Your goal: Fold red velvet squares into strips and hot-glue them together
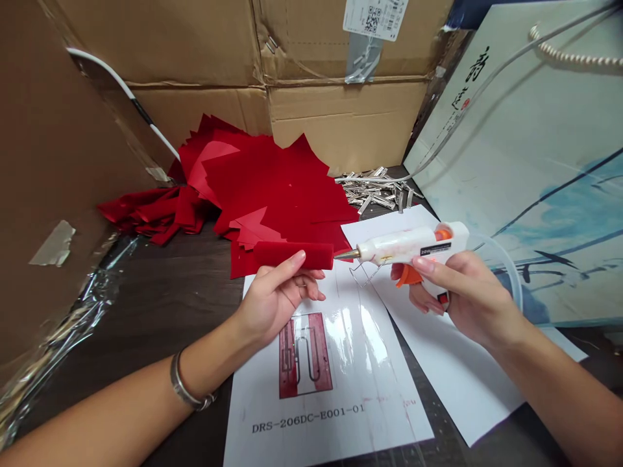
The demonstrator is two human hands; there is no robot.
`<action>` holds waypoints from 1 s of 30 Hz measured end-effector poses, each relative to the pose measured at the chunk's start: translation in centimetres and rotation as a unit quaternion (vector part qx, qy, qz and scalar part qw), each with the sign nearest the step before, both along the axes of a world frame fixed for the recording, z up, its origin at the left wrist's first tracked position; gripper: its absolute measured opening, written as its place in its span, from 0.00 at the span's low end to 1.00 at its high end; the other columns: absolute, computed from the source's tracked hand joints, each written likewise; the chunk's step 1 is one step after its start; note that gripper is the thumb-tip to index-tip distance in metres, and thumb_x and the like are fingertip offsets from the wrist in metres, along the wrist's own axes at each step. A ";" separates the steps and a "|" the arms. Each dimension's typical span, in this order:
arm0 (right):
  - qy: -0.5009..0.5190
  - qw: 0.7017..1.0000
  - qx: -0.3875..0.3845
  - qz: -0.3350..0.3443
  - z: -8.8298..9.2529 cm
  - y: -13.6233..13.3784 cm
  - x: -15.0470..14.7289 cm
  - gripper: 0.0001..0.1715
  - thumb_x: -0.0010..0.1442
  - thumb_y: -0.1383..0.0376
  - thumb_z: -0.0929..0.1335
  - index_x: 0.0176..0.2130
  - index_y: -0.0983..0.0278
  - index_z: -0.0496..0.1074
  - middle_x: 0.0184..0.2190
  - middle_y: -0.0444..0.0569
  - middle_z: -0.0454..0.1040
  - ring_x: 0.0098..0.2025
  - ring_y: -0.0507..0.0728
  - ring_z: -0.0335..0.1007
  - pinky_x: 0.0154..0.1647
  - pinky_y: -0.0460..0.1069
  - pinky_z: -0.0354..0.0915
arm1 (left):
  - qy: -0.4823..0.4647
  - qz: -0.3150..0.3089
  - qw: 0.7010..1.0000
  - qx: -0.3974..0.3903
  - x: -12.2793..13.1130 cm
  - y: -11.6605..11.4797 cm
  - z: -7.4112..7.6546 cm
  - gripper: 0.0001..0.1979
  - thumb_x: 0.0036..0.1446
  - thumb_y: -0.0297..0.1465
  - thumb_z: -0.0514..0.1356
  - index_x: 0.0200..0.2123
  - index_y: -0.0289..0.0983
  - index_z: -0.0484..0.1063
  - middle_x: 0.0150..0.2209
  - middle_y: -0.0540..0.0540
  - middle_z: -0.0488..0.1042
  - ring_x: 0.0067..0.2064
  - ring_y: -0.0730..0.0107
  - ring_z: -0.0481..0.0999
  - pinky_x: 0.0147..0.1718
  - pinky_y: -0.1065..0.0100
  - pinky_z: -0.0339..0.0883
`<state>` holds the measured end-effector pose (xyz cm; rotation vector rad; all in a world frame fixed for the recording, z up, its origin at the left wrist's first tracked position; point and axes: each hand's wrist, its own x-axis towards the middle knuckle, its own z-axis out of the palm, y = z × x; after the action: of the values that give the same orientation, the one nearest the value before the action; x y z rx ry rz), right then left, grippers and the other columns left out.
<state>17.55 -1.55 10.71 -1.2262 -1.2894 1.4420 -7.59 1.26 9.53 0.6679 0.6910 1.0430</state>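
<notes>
My left hand (280,292) is closed on a folded strip of red velvety fabric (294,255), thumb on its front face. The strip lies roughly level, its right end at the metal nozzle of a white hot glue gun (402,245). I cannot tell whether the nozzle touches it. My right hand (457,285) grips the gun by its handle, with fingers by the orange trigger. Beneath my left hand is a printed white sheet (272,376) with a red picture and the code DRS-206DC-E001-01.
Behind the strip is a pile of red fabric pieces (272,175), with folded red pieces (160,211) to its left. Several small metal clips (377,188) lie at the back. Cardboard (341,123) walls the rear. A pale paper bag (545,175) stands right, crossed by a cable (450,133).
</notes>
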 end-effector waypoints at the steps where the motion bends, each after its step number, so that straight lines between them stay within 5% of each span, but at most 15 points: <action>1: -0.003 1.000 0.000 -0.002 0.0 0.0 0.0 0.21 0.59 0.51 0.69 0.29 0.65 0.77 0.19 0.47 0.68 0.18 0.48 0.55 0.21 0.49 0.48 | -0.002 -0.002 1.000 0.001 0.0 0.0 0.0 0.11 0.53 0.33 0.67 0.22 0.34 0.79 0.26 0.45 0.79 0.23 0.72 0.75 0.28 0.69 0.75; 11: -0.038 0.999 0.030 0.004 -0.3 -0.3 -0.2 0.22 0.62 0.52 0.68 0.26 0.65 0.75 0.15 0.44 0.64 0.18 0.48 0.56 0.21 0.48 0.51 | 0.000 -0.005 1.000 -0.004 0.3 0.0 0.1 0.10 0.53 0.35 0.66 0.32 0.33 0.81 0.28 0.45 0.77 0.25 0.71 0.73 0.26 0.67 0.75; 18: -0.067 0.997 0.046 0.007 0.2 -0.3 -1.0 0.22 0.61 0.52 0.69 0.23 0.64 0.70 0.15 0.41 0.61 0.19 0.48 0.57 0.20 0.47 0.51 | 0.071 -0.029 0.997 -0.033 0.1 -0.3 0.1 0.10 0.48 0.33 0.71 0.21 0.32 0.79 0.22 0.47 0.74 0.27 0.74 0.74 0.32 0.73 0.73; 30: -0.093 0.994 0.048 -0.009 0.4 -0.5 -0.7 0.23 0.60 0.52 0.69 0.22 0.64 0.68 0.15 0.41 0.61 0.19 0.48 0.57 0.20 0.47 0.50 | 0.105 -0.055 0.993 0.001 0.3 -0.2 0.7 0.14 0.55 0.35 0.66 0.24 0.31 0.78 0.23 0.45 0.74 0.27 0.72 0.74 0.31 0.71 0.72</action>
<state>16.81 -2.07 11.13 -1.3288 -1.4515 1.2603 -7.26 1.08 10.20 0.8157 0.8259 0.8783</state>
